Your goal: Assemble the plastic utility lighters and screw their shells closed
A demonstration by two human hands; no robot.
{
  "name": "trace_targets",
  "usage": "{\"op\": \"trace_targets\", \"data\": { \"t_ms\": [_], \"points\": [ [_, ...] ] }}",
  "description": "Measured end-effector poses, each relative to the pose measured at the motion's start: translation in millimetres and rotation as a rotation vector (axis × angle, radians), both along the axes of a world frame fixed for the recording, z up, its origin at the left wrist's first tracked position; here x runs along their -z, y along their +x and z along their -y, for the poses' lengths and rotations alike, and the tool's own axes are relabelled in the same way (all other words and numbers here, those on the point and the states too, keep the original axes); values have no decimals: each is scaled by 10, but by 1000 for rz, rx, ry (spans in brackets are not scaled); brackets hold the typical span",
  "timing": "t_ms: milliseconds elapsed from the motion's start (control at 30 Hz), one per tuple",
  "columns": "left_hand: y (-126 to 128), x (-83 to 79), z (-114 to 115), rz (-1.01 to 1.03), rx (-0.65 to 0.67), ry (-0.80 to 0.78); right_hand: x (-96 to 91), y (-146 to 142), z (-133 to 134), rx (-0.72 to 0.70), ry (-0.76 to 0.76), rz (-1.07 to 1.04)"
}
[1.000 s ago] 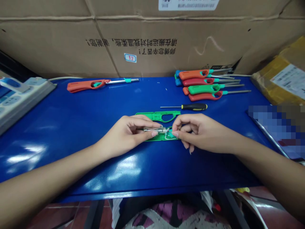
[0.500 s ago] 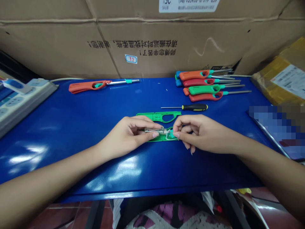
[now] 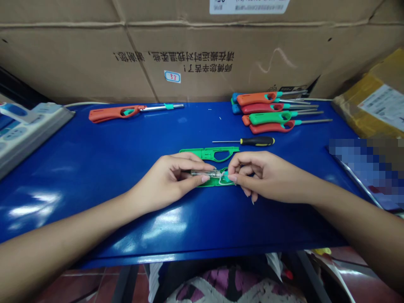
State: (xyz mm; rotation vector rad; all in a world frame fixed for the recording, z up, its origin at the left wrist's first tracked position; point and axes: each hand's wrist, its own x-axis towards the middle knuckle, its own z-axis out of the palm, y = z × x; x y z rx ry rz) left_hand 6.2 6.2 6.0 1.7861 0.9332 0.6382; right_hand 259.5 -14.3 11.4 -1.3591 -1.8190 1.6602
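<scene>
Clear tube [image 3: 202,173] sits level at the middle of the blue table [image 3: 104,168], just over a green half-shell [image 3: 208,183] that the hands partly cover. At the far left a white power strip [image 3: 34,124] lies at an angle. Next comes an orange-red long lighter [image 3: 110,114] with a teal trigger and a teal band around its metal barrel. Along the back stands a large carton [image 3: 91,59] printed with upside-down Chinese: 师傅您辛苦了!请在搬运时对我温柔些,谢谢您! Near this print a blue-bordered sticker [image 3: 172,76] shows "33" in red. The left hand [image 3: 167,177] pinches the clear tube between thumb and fingers. A second green half-shell [image 3: 206,154] lies just behind. A thin white wire [image 3: 220,182] curves beside a teal piece [image 3: 225,177], which the right hand [image 3: 268,174] pinches between thumb and forefinger. Above, a white label [image 3: 248,6] on the carton is cut off and upside down. A black-and-yellow screwdriver [image 3: 258,141] points left. Farther back, stacked lighters [image 3: 271,118], orange, red, green and blue, point their barrels right. At the right edge a yellow-taped box [image 3: 353,103] bears a white shipping label [image 3: 382,106], its text too small to read.
</scene>
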Motion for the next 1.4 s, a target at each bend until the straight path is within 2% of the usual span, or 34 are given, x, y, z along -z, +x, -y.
{"op": "trace_targets", "data": {
  "t_ms": [1400],
  "points": [
    [12, 44, 26, 27, -28, 28, -17, -26, -1, -13, 42, 18]
  ]
}}
